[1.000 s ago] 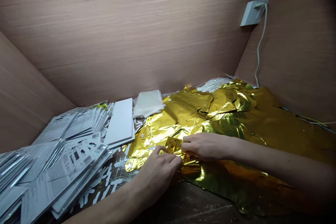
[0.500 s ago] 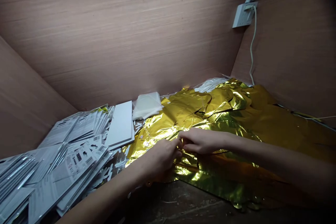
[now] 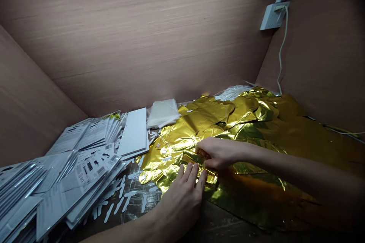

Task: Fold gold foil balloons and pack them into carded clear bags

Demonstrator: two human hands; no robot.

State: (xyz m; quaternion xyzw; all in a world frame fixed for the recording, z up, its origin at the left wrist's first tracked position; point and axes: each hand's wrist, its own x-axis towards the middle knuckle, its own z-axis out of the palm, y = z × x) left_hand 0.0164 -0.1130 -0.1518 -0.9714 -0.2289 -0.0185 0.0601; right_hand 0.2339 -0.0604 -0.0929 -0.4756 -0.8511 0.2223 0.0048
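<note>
A flat gold foil balloon (image 3: 211, 179), folded into a small bundle at its near end, lies under both hands on a heap of similar foil. My left hand (image 3: 186, 193) rests on the bundle from the near side, fingers stretched out and pressing it down. Just beyond and to the right, my right hand (image 3: 215, 152) is closed, thumb and fingers pinching the foil's edge. Its fingertips are partly hidden. More flat gold foil balloons (image 3: 211, 112) spread behind the hands and off to the right.
Packaged cards in clear sleeves (image 3: 82, 174) are piled at left. White cards (image 3: 132, 131) and a stack of clear bags (image 3: 162, 113) stand by the back board. Small white strips (image 3: 122, 197) litter the dark table. A socket box (image 3: 274, 16) with a cable hangs at upper right.
My left hand has gone from a pinch beside the right hand to lying spread on the foil, nearer to me. The right hand stays pinched on it. The view has shifted slightly.
</note>
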